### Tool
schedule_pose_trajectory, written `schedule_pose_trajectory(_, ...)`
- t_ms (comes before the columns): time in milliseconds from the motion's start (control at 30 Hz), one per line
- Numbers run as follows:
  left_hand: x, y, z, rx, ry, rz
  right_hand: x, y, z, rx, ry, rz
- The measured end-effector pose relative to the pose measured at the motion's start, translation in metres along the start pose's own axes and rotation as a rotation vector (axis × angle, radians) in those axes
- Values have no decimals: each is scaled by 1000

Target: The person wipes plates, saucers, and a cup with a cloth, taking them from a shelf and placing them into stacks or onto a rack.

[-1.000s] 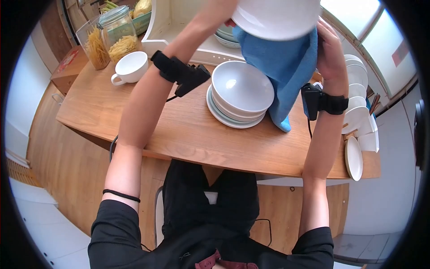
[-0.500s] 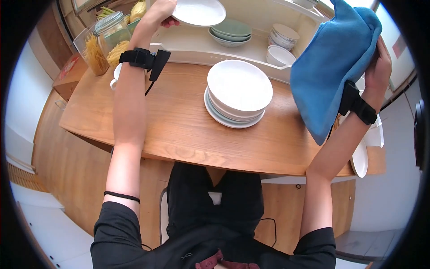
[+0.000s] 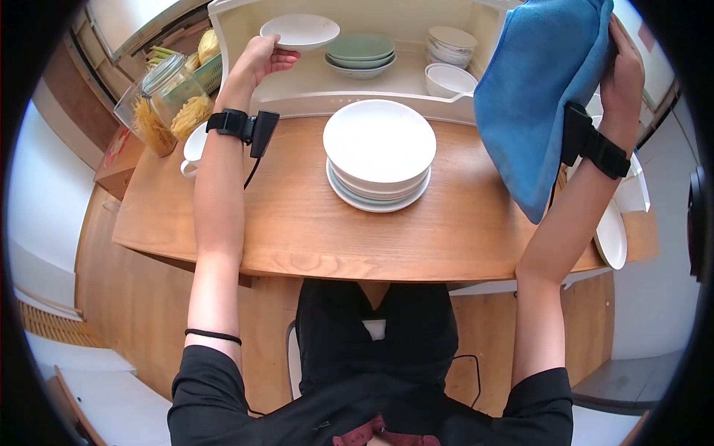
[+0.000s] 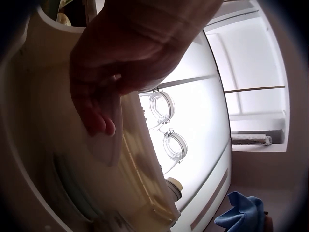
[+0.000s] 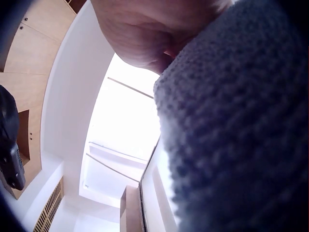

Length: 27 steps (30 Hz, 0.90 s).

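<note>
The left hand [image 3: 260,63] pinches the rim of a white dish [image 3: 301,31], thumb on top and fingers beneath, inside the cabinet at the left. Its fingers also show around the dish [image 4: 113,140] in the left wrist view. The right hand [image 3: 623,78] grips a blue cloth [image 3: 532,97] that hangs above the table's right side; its fingertips are partly hidden behind the cloth. The cloth [image 5: 236,121] fills much of the right wrist view. A stack of white and pale plates or bowls [image 3: 379,141] stands mid-table, touched by neither hand.
Green bowls [image 3: 362,48] and white bowls [image 3: 450,79] sit inside the white cabinet [image 3: 297,106]. A white cup [image 3: 195,145], a glass jar [image 3: 167,78] and pasta [image 3: 151,125] are at the left of the wooden table [image 3: 297,223]. A white oval dish [image 3: 611,236] leans at the right edge.
The hands have moved apart, the left carrying the white dish into the cabinet at the left, the right drawing the cloth away to the right. The view has shifted slightly.
</note>
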State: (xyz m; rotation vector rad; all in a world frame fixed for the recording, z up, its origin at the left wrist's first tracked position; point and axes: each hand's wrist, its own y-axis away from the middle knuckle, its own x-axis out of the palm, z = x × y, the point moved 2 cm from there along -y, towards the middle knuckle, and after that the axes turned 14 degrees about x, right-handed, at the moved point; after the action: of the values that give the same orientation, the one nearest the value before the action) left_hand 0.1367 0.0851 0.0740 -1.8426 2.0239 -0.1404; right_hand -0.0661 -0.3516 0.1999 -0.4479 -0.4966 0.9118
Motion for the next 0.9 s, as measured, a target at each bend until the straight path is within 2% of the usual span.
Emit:
schedule_pose_trajectory(200,-8,-6,20,-46,54,-5,-14,-5,3,-28,24,-79)
schedule_pose_trajectory(267,-13,-10,32,-125,69,-5,-17,-15,3,-151,32,289)
schedule_pose_trajectory(300,-12,-10,36,-125,65,-3,-17,-13,3,-149,29,285)
schedule_pose_trajectory(367,-12,-9,46,-131,230,-139,-15,-11,4,-198,119,274)
schedule_pose_trajectory(600,-2,-14,70,-160,397,-233,-13,-12,4,-214,107,255)
schedule_pose_trajectory(667,-2,-14,78,-222,447,-267,-13,-10,5,-206,136,232)
schedule_pose_trajectory(800,-5,-16,88,-262,494,-241,-12,-10,5,-194,118,248)
schedule_pose_trajectory(900,-5,-17,91,-303,657,-192,-11,-10,3,-165,113,255)
